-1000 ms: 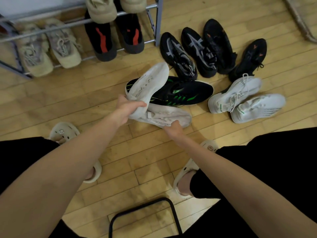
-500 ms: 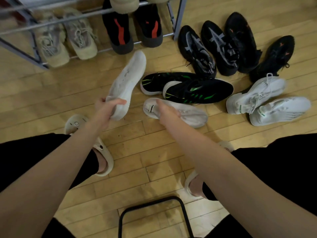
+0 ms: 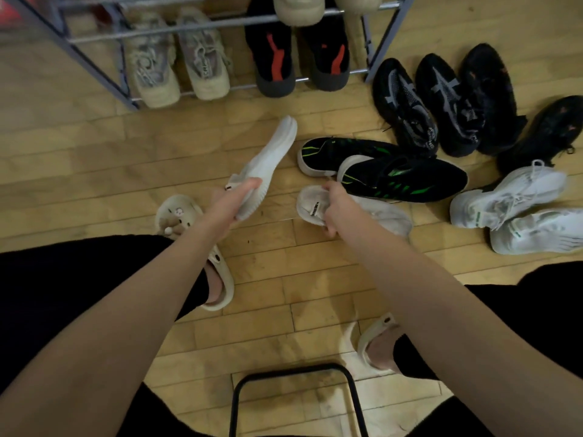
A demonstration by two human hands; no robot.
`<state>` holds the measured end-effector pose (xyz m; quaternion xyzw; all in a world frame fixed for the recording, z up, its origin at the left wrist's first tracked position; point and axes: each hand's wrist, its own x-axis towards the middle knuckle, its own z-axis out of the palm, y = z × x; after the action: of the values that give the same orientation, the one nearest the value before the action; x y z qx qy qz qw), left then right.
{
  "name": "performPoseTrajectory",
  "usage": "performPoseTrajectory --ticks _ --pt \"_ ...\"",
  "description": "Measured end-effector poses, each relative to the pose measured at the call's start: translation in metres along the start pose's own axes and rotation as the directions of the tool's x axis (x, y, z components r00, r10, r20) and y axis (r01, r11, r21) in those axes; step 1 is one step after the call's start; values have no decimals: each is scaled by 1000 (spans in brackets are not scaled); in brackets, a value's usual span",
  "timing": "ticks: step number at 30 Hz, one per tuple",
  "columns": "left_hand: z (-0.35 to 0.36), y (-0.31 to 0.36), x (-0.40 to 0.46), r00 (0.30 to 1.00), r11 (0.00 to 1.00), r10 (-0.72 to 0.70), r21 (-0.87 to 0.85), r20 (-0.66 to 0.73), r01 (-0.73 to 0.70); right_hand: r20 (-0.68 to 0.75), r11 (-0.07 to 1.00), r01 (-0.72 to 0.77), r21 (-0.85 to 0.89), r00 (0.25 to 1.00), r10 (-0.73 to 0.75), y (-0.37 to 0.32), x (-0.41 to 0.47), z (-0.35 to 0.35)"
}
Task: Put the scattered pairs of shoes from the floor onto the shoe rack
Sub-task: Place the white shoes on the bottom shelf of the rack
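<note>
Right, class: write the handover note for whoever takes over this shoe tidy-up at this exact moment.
Left hand: grips one white shoe, lifted, sole showing.
Right hand: grips its partner at the heel, low by the floor.
Shoe rack: beige pair and black-red pair on the bottom shelf.
Left: this white pair, black-green pair, the black shoes, white laced pair.

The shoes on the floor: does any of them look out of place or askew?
Yes. The black-and-green pair lies crosswise, one shoe overlapping the other. One black shoe sits apart from its mate, angled differently.
</note>
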<state>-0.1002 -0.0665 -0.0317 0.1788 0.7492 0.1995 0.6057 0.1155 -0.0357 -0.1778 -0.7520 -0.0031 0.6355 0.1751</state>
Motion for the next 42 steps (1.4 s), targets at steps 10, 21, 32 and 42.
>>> performPoseTrajectory --ticks 10,21,32,42 --pt "-15 62 -62 988 968 146 213 -45 -133 -39 991 -131 14 991 132 -39 -241 -25" --pt "-105 97 -145 827 847 496 358 -264 -393 201 713 600 -362 797 -569 -31 -320 -3" --pt "-148 136 -85 516 654 756 438 -403 -616 275 125 726 -676 406 -871 -113 -310 90" --pt "-137 194 25 400 652 721 358 -567 -669 306 24 739 -674 308 -901 -225 -247 179"
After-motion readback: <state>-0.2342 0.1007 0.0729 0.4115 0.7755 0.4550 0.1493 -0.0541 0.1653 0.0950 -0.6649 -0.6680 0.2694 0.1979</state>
